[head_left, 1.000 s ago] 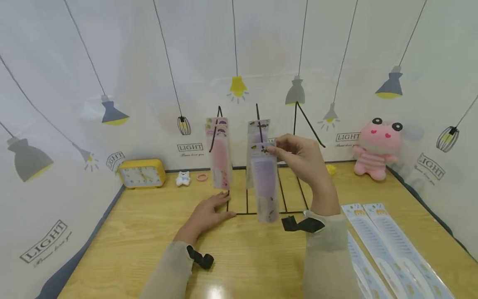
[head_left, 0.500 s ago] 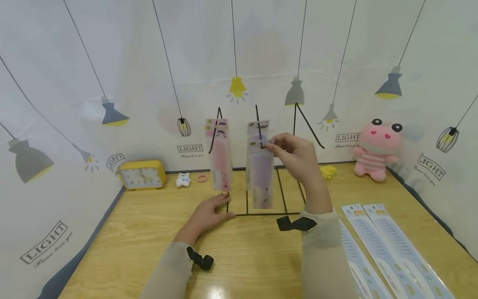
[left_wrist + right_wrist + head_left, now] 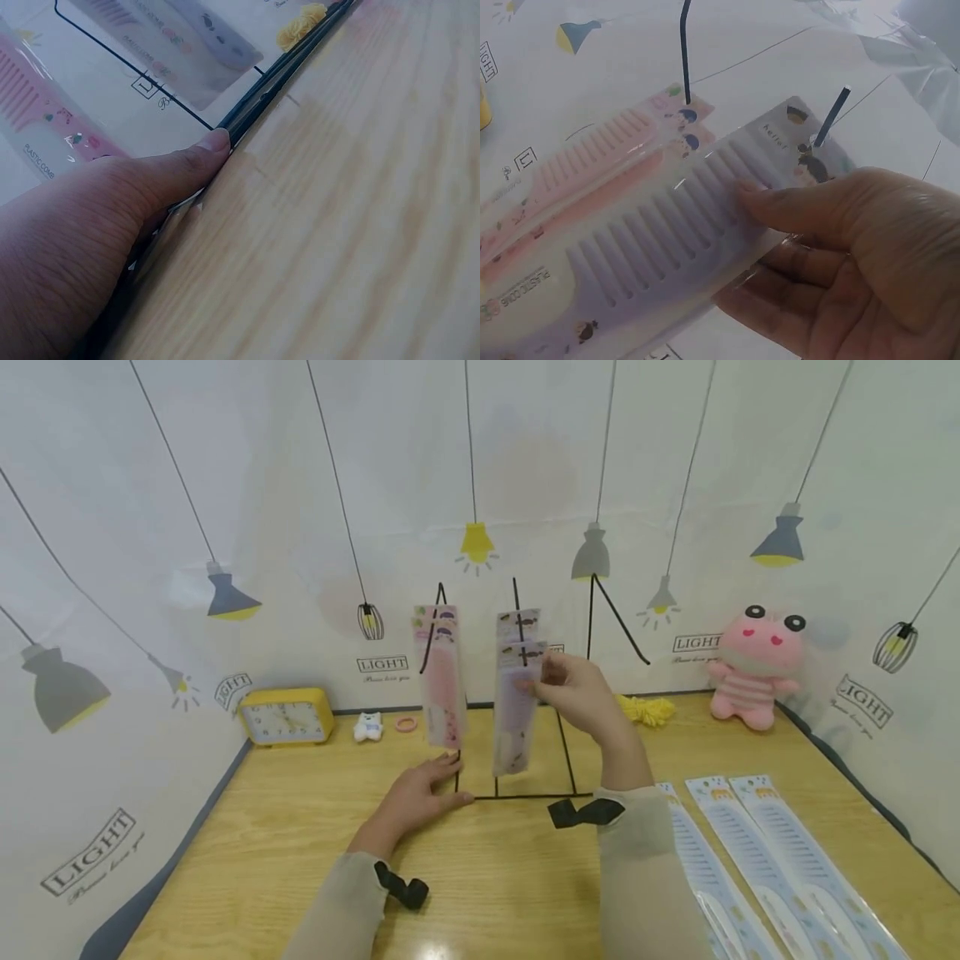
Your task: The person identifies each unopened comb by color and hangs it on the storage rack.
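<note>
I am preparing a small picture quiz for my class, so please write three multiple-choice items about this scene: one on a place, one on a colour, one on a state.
1. Where does the yellow clock stand?
A. at the back left of the table
B. beside the pink plush toy
C. on the blue comb packs

2. What colour is the comb that the right hand holds?
A. green
B. purple
C. black

3. What is the left hand doing?
A. lifting a comb
B. resting on the table at the foot of the wire rack
C. holding the clock

Answers:
1 A, the clock stands near the left wall, far from the plush toy.
2 B, the packed comb is pale purple.
3 B, its fingers lie flat against the rack's base wire.
</note>
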`<action>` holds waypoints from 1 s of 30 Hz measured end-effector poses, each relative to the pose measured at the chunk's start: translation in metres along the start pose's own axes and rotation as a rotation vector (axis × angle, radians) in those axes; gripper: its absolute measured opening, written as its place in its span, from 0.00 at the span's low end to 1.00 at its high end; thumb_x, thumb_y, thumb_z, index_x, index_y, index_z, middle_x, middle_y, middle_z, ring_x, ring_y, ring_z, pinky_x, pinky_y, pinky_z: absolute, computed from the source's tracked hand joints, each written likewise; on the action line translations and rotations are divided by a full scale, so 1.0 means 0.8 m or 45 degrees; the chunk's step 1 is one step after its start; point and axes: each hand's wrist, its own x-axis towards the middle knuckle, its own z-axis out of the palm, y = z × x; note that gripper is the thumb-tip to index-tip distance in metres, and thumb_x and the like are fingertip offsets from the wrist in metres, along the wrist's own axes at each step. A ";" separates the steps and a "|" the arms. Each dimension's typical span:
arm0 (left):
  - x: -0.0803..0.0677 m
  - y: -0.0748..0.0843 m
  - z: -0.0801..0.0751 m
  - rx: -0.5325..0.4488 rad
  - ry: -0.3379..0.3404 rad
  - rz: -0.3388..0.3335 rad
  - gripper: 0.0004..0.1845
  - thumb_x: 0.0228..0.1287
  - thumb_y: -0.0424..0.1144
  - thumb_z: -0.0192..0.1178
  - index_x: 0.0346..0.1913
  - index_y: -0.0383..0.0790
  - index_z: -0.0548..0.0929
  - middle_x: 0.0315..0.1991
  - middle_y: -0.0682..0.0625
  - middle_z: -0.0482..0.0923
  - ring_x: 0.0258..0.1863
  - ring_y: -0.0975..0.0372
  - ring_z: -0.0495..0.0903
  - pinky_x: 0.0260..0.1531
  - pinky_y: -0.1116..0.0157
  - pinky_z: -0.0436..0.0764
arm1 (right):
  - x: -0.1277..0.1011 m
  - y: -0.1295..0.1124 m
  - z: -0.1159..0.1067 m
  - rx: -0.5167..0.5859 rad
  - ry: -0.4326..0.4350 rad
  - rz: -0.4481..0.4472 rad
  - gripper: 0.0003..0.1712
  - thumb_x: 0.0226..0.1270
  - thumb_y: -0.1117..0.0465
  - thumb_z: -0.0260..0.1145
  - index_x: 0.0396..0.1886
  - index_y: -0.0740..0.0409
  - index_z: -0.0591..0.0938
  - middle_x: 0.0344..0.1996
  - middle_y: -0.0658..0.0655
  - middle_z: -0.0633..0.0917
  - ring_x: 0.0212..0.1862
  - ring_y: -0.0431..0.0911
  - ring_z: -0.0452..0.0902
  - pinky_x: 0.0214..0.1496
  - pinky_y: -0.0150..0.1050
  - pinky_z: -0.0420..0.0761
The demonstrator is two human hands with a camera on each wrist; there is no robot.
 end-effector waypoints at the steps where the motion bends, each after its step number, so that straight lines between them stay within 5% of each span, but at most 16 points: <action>1: -0.002 -0.001 0.002 0.000 -0.003 -0.001 0.41 0.62 0.66 0.64 0.73 0.50 0.72 0.76 0.56 0.61 0.75 0.53 0.59 0.74 0.48 0.58 | 0.001 0.007 0.002 0.021 -0.027 0.011 0.14 0.69 0.52 0.70 0.40 0.59 0.82 0.39 0.56 0.87 0.45 0.50 0.82 0.47 0.49 0.83; 5: -0.008 -0.006 0.010 -0.010 -0.019 -0.008 0.41 0.61 0.68 0.63 0.73 0.51 0.72 0.76 0.56 0.61 0.75 0.53 0.60 0.73 0.48 0.59 | 0.004 0.033 0.009 0.068 -0.076 0.025 0.15 0.68 0.53 0.71 0.47 0.57 0.86 0.46 0.55 0.88 0.52 0.50 0.83 0.55 0.52 0.83; 12: -0.008 -0.004 0.010 -0.015 -0.011 -0.009 0.41 0.61 0.68 0.63 0.73 0.51 0.72 0.75 0.57 0.61 0.75 0.53 0.59 0.73 0.47 0.60 | 0.007 0.064 0.003 -0.069 0.000 0.020 0.18 0.65 0.45 0.73 0.37 0.55 0.86 0.38 0.52 0.89 0.45 0.49 0.83 0.50 0.49 0.81; 30: 0.003 -0.004 0.002 0.019 0.015 0.010 0.42 0.61 0.70 0.61 0.73 0.52 0.73 0.75 0.56 0.62 0.75 0.54 0.60 0.73 0.48 0.59 | 0.025 0.054 0.013 0.054 0.202 0.110 0.16 0.67 0.49 0.72 0.39 0.59 0.86 0.37 0.57 0.88 0.41 0.53 0.83 0.41 0.44 0.86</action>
